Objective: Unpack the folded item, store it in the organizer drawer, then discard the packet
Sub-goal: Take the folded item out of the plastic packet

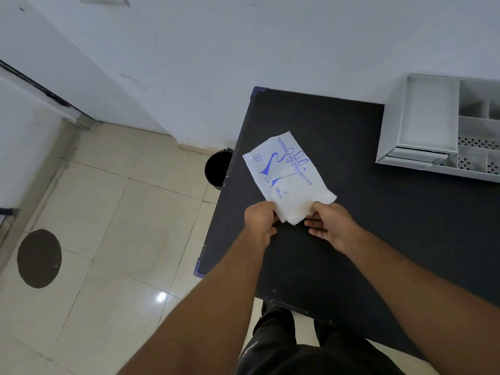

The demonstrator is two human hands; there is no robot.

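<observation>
A white packet printed in blue with a glove drawing and "disposable polyethylene gloves" hangs over the dark table. My left hand pinches its near left corner. My right hand grips the crumpled near right corner. Whatever is folded inside stays hidden by the packet. The white organizer stands at the table's far right with a long tray section and smaller compartments. Its drawer front faces me and appears shut.
A black bin stands on the tiled floor just left of the table's left edge. A dark round patch marks the floor at left. A white wall runs behind the table. My dark trousers show below the table's near edge.
</observation>
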